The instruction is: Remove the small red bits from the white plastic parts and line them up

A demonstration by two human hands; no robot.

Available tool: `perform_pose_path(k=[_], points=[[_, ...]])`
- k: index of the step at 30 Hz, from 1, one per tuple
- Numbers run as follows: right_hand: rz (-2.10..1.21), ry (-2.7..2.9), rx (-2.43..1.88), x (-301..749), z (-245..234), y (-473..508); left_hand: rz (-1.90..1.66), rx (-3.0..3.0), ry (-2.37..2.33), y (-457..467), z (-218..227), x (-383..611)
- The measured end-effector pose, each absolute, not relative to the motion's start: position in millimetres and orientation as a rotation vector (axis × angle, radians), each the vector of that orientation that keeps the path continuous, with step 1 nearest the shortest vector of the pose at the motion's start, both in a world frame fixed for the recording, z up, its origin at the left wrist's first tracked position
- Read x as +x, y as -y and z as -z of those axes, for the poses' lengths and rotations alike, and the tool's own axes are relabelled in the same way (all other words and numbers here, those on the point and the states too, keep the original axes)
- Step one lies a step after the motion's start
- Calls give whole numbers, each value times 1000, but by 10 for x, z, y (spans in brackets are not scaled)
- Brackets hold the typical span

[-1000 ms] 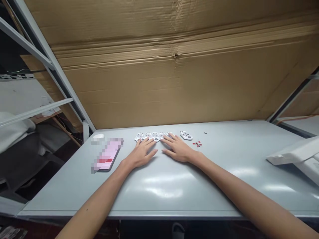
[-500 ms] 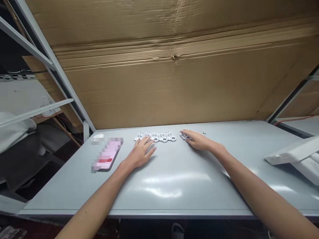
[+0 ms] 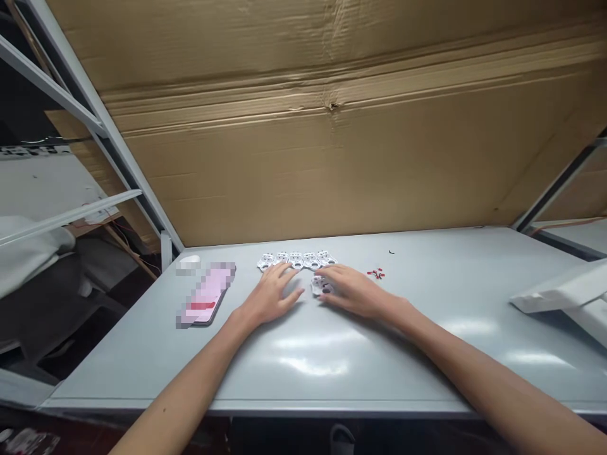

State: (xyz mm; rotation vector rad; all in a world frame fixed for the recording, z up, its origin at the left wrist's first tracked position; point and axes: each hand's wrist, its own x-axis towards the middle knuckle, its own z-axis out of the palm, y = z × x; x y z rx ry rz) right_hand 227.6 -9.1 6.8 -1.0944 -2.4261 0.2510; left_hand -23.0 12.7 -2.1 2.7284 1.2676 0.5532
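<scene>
Several white plastic parts [image 3: 311,260], each with a round hole and small slots, stand side by side in a row toward the back of the table. My left hand [image 3: 274,295] rests palm down just in front of the row's left half, fingers spread and holding nothing; its fingertips reach the row's near edge. To its right, my right hand [image 3: 353,289] has thumb and fingers around another white plastic part [image 3: 318,285], in front of the row's right end. The fingers cover part of that piece.
Small red and black pieces [image 3: 376,273] lie right of my right hand, with a tiny black bit [image 3: 391,252] behind them. A phone [image 3: 208,297] and a white rounded object [image 3: 190,263] are at left. White foam-like pieces [image 3: 559,291] sit at right. Cardboard [image 3: 332,177] stands behind.
My right hand has moved left and nearer to me with the white plastic part, uncovering the small red and black pieces. My left hand stays nearly in place.
</scene>
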Motion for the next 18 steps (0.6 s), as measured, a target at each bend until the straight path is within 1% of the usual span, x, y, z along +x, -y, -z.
perform_pose_path(k=[4, 7, 9, 14, 18], points=[[-286, 2449, -980, 2165, -51, 127, -541, 2807, -1132, -68, 13, -170], [-230, 2389, -981, 2193, -12, 87, -553, 2825, -1065, -50, 22, -128], [-197, 2376, -1002, 2209, 27, 64, -572, 2821, -1059, -52, 38, -109], [-247, 2350, -1055, 2183, 103, 47, -592, 2802, -1081, -68, 84, -97], [-117, 2394, -1034, 2140, 120, 39, -596, 2780, -1113, -75, 100, -88]])
